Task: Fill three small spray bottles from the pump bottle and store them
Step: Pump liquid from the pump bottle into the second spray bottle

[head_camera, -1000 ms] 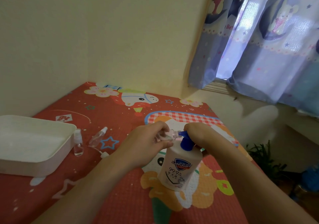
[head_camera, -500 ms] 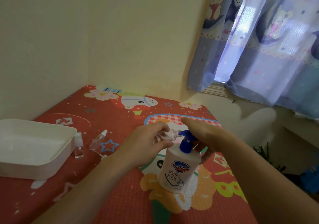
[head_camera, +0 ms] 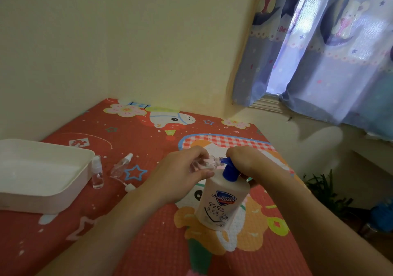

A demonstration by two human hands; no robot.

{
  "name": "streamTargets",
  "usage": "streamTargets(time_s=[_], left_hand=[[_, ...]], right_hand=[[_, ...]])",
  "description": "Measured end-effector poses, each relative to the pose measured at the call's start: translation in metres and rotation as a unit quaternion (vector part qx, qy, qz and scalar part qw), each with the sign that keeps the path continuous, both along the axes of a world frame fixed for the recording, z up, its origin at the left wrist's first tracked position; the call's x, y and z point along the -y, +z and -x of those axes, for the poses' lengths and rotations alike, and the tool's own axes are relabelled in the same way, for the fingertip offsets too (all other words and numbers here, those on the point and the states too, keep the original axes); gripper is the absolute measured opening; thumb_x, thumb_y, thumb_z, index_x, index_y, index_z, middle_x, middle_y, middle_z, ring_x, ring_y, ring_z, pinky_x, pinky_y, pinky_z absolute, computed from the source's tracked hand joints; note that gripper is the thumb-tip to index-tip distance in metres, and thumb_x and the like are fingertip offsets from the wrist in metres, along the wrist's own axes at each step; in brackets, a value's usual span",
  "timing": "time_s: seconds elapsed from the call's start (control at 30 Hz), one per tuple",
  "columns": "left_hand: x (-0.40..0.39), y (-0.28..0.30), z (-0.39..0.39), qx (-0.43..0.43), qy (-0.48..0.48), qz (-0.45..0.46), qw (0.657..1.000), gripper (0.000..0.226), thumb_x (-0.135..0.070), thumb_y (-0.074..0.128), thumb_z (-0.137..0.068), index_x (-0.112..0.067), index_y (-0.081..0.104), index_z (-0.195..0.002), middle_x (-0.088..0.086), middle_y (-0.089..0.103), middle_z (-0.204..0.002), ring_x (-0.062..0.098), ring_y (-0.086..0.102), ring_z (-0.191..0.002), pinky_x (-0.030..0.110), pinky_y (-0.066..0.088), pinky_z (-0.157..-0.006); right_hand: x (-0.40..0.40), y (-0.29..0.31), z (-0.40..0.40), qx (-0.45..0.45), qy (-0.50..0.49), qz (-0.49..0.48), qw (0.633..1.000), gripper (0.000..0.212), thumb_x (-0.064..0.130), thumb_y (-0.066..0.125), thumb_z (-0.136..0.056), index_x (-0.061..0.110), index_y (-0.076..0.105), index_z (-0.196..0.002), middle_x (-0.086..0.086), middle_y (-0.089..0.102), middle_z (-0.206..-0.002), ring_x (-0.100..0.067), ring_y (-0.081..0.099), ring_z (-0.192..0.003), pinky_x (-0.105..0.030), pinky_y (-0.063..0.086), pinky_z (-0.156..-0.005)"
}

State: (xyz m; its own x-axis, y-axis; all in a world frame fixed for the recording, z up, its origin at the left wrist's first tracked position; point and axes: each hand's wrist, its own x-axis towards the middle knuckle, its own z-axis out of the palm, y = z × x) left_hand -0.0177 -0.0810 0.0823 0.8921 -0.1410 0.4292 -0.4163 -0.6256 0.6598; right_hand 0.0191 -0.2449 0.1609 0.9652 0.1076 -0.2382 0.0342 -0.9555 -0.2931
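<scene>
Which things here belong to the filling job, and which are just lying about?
Job:
- pump bottle, right hand on its blue pump
- open spray bottle in the left hand
- upright spray bottle
- lying spray bottle
- loose spray cap
- white tray

Lying about:
- curtain
- plant

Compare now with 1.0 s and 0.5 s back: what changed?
The right hand was down on the pump bottle head, lifted half a second ago, and is down on it again. The left hand keeps its grip on the small spray bottle at the spout. Tray and both other bottles unmoved.
</scene>
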Motion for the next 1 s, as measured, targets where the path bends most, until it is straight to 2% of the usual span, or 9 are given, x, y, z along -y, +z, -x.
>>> streamTargets(time_s=[0.13,0.23,0.27,0.37,0.5,0.6,0.77,0.87,1.0], left_hand=[[0.000,-0.001,0.001,-0.004,0.001,-0.001,1.000,0.031,-0.043,0.068,-0.088,-0.032,0.058,-0.115,-0.015,0.065,-0.109,0.004,0.060,-0.100,0.031,0.052,-0.086],[0.001,0.001,0.001,-0.004,0.001,-0.007,1.000,0.031,-0.045,0.068,-0.087,-0.033,0.058,-0.114,-0.016,0.065,-0.109,0.004,0.061,-0.098,0.031,0.052,-0.084],[0.001,0.002,0.000,-0.004,0.001,-0.008,1.000,0.032,-0.045,0.068,-0.087,-0.032,0.058,-0.115,-0.015,0.065,-0.109,0.004,0.061,-0.097,0.030,0.052,-0.083],[0.001,0.007,0.000,-0.001,0.001,-0.008,1.000,0.033,-0.045,0.068,-0.088,-0.032,0.057,-0.116,-0.014,0.065,-0.112,0.004,0.061,-0.100,0.027,0.051,-0.082],[0.001,0.013,0.000,0.007,0.004,-0.021,1.000,0.034,-0.046,0.067,-0.088,-0.031,0.057,-0.118,-0.015,0.066,-0.112,0.004,0.062,-0.099,0.025,0.052,-0.081],[0.001,0.011,0.000,0.012,0.002,-0.020,1.000,0.033,-0.047,0.066,-0.089,-0.032,0.057,-0.117,-0.013,0.066,-0.113,0.005,0.062,-0.099,0.029,0.053,-0.083],[0.002,0.007,-0.001,0.016,0.006,-0.013,1.000,0.031,-0.046,0.066,-0.088,-0.031,0.057,-0.114,-0.014,0.066,-0.107,0.006,0.062,-0.095,0.035,0.054,-0.081],[0.002,0.004,-0.001,0.010,0.006,-0.020,1.000,0.030,-0.046,0.066,-0.089,-0.032,0.056,-0.113,-0.013,0.066,-0.109,0.008,0.062,-0.095,0.034,0.053,-0.080],[0.004,0.000,0.000,-0.001,0.008,-0.015,1.000,0.033,-0.046,0.066,-0.088,-0.033,0.056,-0.116,-0.014,0.066,-0.111,0.006,0.061,-0.098,0.031,0.052,-0.082]], right_hand=[[0.001,0.001,0.001,0.006,0.000,0.009,1.000,0.012,0.006,0.036,-0.100,0.003,0.048,-0.099,-0.025,0.060,-0.122,-0.039,0.060,-0.112,-0.048,0.052,-0.094],[0.002,0.001,-0.001,-0.038,-0.037,-0.042,0.998,0.021,0.012,0.042,-0.098,0.001,0.055,-0.109,-0.024,0.062,-0.115,-0.041,0.064,-0.103,-0.051,0.056,-0.087],[0.003,0.002,-0.001,-0.051,-0.052,-0.072,0.995,0.024,0.020,0.041,-0.098,0.003,0.055,-0.110,-0.022,0.063,-0.111,-0.039,0.065,-0.099,-0.050,0.057,-0.084],[0.007,0.011,0.002,-0.096,-0.117,-0.162,0.975,0.047,0.053,0.034,-0.097,0.011,0.056,-0.094,-0.014,0.066,-0.095,-0.032,0.068,-0.087,-0.043,0.056,-0.077],[0.008,0.015,-0.002,-0.103,-0.111,-0.150,0.977,0.058,0.064,0.026,-0.094,0.014,0.053,-0.087,-0.013,0.066,-0.092,-0.031,0.067,-0.086,-0.041,0.055,-0.074],[0.007,0.012,-0.002,-0.089,-0.110,-0.149,0.979,0.051,0.058,0.031,-0.096,0.012,0.053,-0.091,-0.013,0.064,-0.092,-0.029,0.066,-0.082,-0.040,0.054,-0.074],[0.001,0.012,0.001,-0.047,-0.056,-0.087,0.994,0.018,0.014,0.038,-0.101,0.006,0.053,-0.097,-0.024,0.061,-0.113,-0.041,0.065,-0.102,-0.049,0.055,-0.088],[0.000,0.005,-0.004,-0.036,-0.036,-0.042,0.998,0.022,0.007,0.042,-0.099,0.000,0.056,-0.115,-0.025,0.062,-0.116,-0.040,0.065,-0.103,-0.047,0.056,-0.087],[0.001,0.001,-0.005,-0.018,-0.008,0.005,1.000,0.023,0.006,0.042,-0.099,-0.002,0.056,-0.115,-0.026,0.062,-0.117,-0.040,0.063,-0.105,-0.047,0.055,-0.090]])
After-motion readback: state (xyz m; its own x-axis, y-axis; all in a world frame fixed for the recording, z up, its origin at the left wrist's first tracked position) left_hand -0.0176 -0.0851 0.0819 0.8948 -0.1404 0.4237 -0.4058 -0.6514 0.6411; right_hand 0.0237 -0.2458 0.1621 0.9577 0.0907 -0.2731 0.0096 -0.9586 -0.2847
